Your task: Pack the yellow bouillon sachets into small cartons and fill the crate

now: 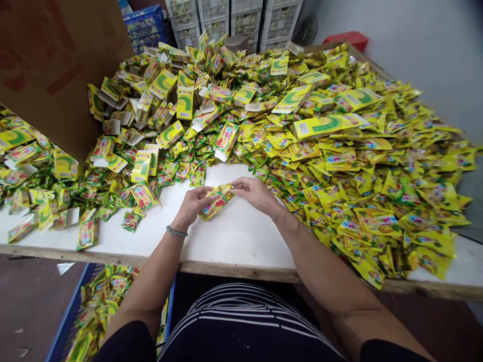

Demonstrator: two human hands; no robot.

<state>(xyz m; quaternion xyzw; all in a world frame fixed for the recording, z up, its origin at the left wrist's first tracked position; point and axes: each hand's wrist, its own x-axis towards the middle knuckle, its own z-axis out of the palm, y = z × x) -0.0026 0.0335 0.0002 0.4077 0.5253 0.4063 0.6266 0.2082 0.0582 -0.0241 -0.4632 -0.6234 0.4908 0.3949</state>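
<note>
Evidently had a single packet (214, 207) in work, printed yellow and green with watermelon, over the bare white stretch of the tabletop (241, 246), straight ahead. Pinched its left side between thumb and fingers of the left hand (194, 203) and its upper right end between thumb and fingertips of the right hand (258, 195), with neither palm closed around it. Could not tell carton from pouch at this angle, nor resting on the surface from lifted slightly above it. Seemed, as a judgement, to be at the step of working on the right-hand end, perhaps opening or closing it. Called next, probably, for a steady hold on the left and a light, precise touch on the right, without crushing the thin material. Offered open room mainly toward the wooden front edge (241, 270) and leftward, as far as a loose pouch (131, 221) and a carton (87, 233) near the rim. Allowed far less on the right, with a sloping bank of yellow pouches (350, 193) close beside the right forearm (324, 266), or beyond the fingertips, with heaped cartons (184, 103) and a large cardboard box (56, 60) farther left. Risked a drop past the edge, toward the filled blue crate (71, 304) below.
</note>
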